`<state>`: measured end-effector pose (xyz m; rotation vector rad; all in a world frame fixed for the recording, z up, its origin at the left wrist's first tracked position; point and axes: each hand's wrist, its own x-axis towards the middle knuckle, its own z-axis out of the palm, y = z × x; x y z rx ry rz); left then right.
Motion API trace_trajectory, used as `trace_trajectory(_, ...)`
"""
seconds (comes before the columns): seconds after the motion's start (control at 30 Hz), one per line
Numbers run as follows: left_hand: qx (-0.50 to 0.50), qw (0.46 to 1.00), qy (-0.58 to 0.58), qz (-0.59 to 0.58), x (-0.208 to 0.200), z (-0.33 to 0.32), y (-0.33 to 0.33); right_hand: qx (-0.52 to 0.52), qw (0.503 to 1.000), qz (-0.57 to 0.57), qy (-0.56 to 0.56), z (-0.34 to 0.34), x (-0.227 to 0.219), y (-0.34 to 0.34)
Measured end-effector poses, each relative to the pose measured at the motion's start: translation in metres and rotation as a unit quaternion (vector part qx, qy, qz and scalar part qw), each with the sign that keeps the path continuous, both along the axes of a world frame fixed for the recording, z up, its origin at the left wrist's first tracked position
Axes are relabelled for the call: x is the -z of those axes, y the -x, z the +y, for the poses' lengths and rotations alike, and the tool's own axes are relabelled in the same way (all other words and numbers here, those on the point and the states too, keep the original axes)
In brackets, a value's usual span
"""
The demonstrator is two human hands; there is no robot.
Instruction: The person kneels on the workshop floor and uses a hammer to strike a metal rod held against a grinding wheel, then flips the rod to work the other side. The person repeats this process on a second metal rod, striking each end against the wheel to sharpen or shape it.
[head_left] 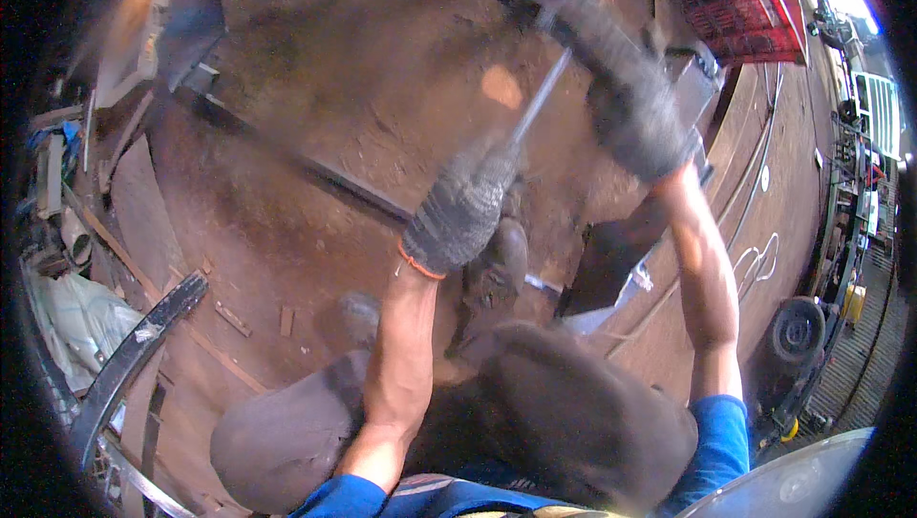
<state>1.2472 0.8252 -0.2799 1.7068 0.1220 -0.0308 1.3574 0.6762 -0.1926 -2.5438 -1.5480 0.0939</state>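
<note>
My left hand (465,198), in a dark grey knit glove with an orange cuff, is closed around a thin metal rod (543,98). The rod slants up and right, its far end against a dark metal bar (583,26) at the top. In a matching glove, my right hand (645,122) is at the lower right part of that bar. Motion smears its fingers, so whether they grip the bar is unclear. Below my right hand stands a dark angled metal piece (611,265). What the left hand's glove covers of the rod is hidden.
A long dark metal bar (306,167) lies across the brown ground. At left are a curved black metal strip (143,351), a white sack (91,322) and scrap pieces. A red plastic crate (735,7) stands upper right; a black wheel (798,329) lies at right.
</note>
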Motion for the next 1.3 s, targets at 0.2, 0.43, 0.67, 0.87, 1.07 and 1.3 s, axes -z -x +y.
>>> trace_trajectory(0.2, -0.002, 0.910, -0.351, -0.222, 0.009, -0.002, -0.007, 0.007, 1.000, -0.023, 0.006, -0.002, -0.007, -0.020)
trace_trajectory(0.43, 0.011, 0.912, -0.365, -0.189, -0.001, 0.004, -0.006, -0.006, 0.999, -0.038, 0.028, 0.002, -0.006, -0.020)
trace_trajectory(0.67, -0.021, 0.933, -0.296, -0.204, -0.013, 0.010, -0.006, 0.001, 1.000, 0.000, -0.024, 0.004, -0.007, -0.017)
trace_trajectory(0.87, 0.004, 0.928, -0.306, -0.214, -0.005, 0.012, -0.008, -0.009, 0.994, 0.012, -0.106, 0.003, 0.017, -0.027)
trace_trajectory(1.07, 0.038, 0.991, -0.112, -0.067, 0.003, 0.001, -0.007, 0.032, 0.994, -0.095, -0.050, -0.014, 0.005, -0.063)
trace_trajectory(1.3, 0.006, 0.989, 0.131, 0.073, 0.004, 0.008, -0.011, 0.020, 0.989, -0.126, -0.078, -0.010, 0.004, -0.086)
